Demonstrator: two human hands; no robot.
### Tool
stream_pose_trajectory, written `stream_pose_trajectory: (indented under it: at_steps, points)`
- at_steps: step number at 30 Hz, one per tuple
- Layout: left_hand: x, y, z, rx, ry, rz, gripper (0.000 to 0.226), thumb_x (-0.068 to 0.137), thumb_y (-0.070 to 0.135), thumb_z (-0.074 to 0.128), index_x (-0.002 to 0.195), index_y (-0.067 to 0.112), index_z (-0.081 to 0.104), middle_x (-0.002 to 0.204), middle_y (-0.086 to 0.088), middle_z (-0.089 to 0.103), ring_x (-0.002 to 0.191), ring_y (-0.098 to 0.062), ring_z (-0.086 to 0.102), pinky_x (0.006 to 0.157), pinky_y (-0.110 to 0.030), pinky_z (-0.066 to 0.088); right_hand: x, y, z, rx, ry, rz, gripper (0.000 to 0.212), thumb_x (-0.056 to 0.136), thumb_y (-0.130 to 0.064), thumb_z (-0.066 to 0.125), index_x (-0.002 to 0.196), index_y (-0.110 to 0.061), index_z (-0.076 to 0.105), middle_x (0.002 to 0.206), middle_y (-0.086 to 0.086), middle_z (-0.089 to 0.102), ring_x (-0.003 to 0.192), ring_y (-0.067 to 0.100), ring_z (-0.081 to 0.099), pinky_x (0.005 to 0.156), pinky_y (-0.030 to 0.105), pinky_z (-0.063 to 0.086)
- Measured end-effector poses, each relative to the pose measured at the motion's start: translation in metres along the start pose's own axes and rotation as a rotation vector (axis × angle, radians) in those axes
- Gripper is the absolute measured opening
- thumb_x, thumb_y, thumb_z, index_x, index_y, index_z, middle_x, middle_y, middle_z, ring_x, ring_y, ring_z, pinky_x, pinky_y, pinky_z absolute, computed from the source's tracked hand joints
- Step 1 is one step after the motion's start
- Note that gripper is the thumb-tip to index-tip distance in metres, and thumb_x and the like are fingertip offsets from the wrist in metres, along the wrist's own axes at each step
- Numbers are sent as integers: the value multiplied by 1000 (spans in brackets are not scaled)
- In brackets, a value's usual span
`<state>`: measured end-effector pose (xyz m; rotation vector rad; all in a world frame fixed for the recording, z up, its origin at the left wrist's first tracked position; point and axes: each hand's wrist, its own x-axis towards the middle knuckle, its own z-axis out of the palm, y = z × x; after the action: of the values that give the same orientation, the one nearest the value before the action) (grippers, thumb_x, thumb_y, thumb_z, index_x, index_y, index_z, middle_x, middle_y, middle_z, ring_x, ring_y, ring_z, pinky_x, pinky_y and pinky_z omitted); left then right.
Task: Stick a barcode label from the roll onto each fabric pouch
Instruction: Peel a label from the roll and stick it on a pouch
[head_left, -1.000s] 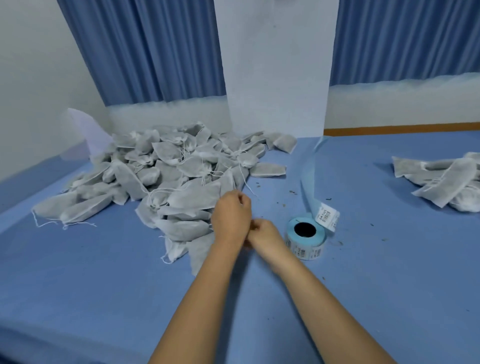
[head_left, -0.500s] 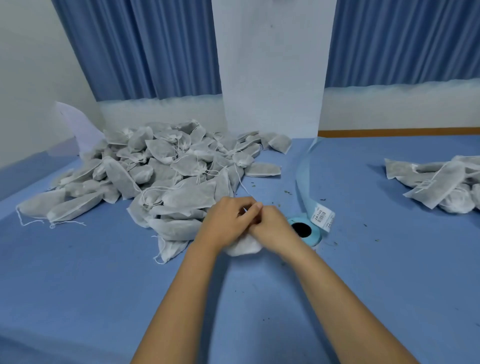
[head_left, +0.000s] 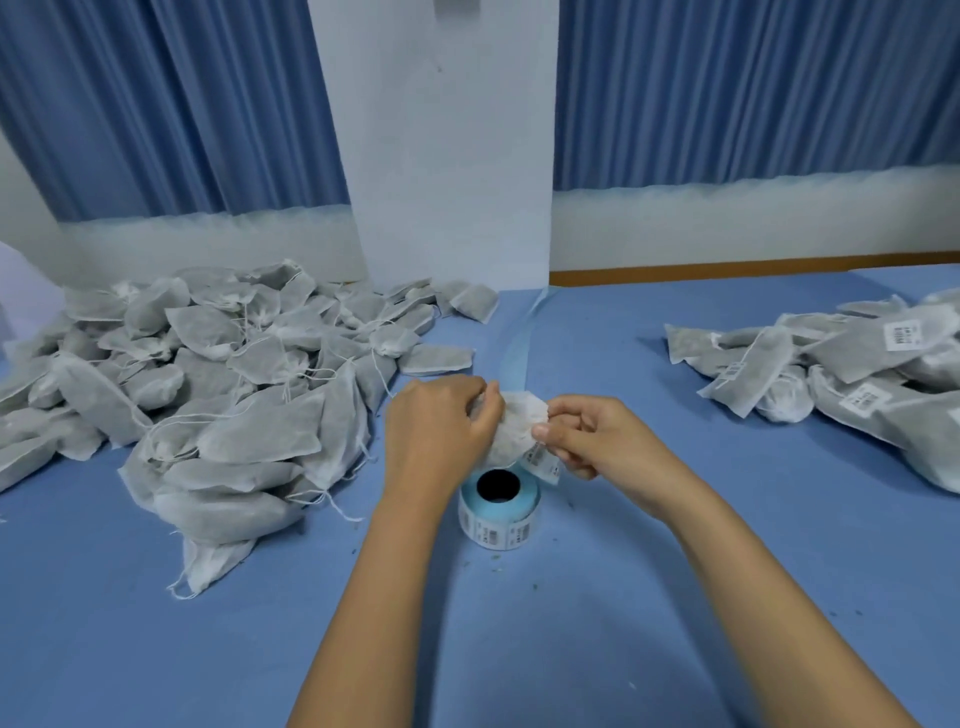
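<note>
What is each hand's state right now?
Left hand: closed, gripping the fabric pouch.
Right hand: closed, pinching the same pouch beside a barcode label.

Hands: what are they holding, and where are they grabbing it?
One fabric pouch. The left hand grips its left end; the right hand pinches its right edge, right next to a barcode label.

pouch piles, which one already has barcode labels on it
The smaller pile on the person's right: several of its pouches carry white barcode labels. The large pile on the left shows only plain fabric, with no label in view.
</note>
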<state>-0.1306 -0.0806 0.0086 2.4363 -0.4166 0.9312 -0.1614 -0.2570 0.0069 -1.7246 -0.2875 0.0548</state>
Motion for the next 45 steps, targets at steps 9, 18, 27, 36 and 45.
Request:
stream_pose_trajectory:
  at_steps: [9, 18, 27, 36, 45]
  points:
    - [-12, 0, 30, -179, -3, -40, 53, 88, 59, 32, 63, 17, 55, 58, 4, 54, 57, -15, 50, 52, -30, 32, 7, 28, -8, 210, 69, -179, 16, 78, -16, 67, 83, -1, 61, 73, 5, 66, 64, 16, 61, 69, 21, 51]
    - [-18, -6, 29, -233, 11, 74, 36, 89, 54, 43, 88, 21, 59, 80, 13, 59, 71, -6, 48, 67, -22, 34, 6, 31, -3, 208, 166, -195, 13, 80, 4, 68, 74, -4, 60, 68, 4, 65, 60, 17, 63, 67, 22, 52]
    - [-22, 4, 38, -415, -131, 120, 37, 98, 36, 36, 112, 15, 64, 96, 8, 61, 88, -10, 53, 80, -14, 37, 5, 36, 5, 274, 278, -238, 15, 87, 2, 61, 79, -8, 70, 66, 6, 67, 63, 16, 63, 68, 24, 53]
    - [-23, 8, 41, -574, -53, 104, 35, 102, 27, 36, 110, 14, 67, 102, 8, 63, 96, 0, 58, 82, -11, 40, 4, 36, 17, 259, 255, -282, 18, 82, 4, 67, 91, -10, 63, 86, -3, 68, 81, 12, 65, 71, 18, 51]
    - [-23, 9, 39, -553, -176, 147, 33, 95, 40, 53, 118, 19, 64, 107, 12, 62, 98, 0, 58, 83, -9, 40, 5, 37, 12, 171, 294, -277, 16, 81, 8, 65, 75, -6, 60, 78, 3, 61, 81, 15, 58, 74, 24, 49]
